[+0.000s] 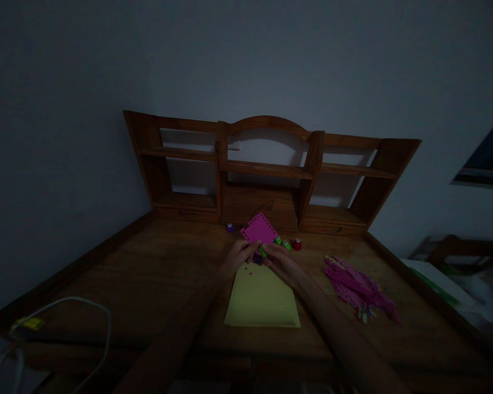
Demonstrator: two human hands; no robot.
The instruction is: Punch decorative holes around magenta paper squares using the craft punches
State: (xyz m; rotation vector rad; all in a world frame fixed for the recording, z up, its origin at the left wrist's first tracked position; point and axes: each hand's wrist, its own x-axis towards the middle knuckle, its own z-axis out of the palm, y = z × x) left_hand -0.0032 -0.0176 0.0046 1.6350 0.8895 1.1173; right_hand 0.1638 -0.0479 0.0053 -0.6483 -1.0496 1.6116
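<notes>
A pink paper sheet (258, 227) with rows of small punched holes along its edges is held up, tilted on one corner. My left hand (239, 255) is closed on its lower left edge. At the sheet's lower corner, my right hand (285, 261) has its fingers closed around a small green craft punch (262, 250). A dark object (257, 259) shows just below the punch; its kind is unclear in the dim light. Under both hands lies a stack of yellow paper (263, 301), with a few pink paper dots (250, 273) on its far part.
Two green punches (286, 245), a red punch (297, 244) and a purple punch (230, 227) stand behind the hands. Pink paper strips (359, 287) are heaped at right. A wooden shelf (267, 171) closes off the back; a white cable (107, 328) loops at left.
</notes>
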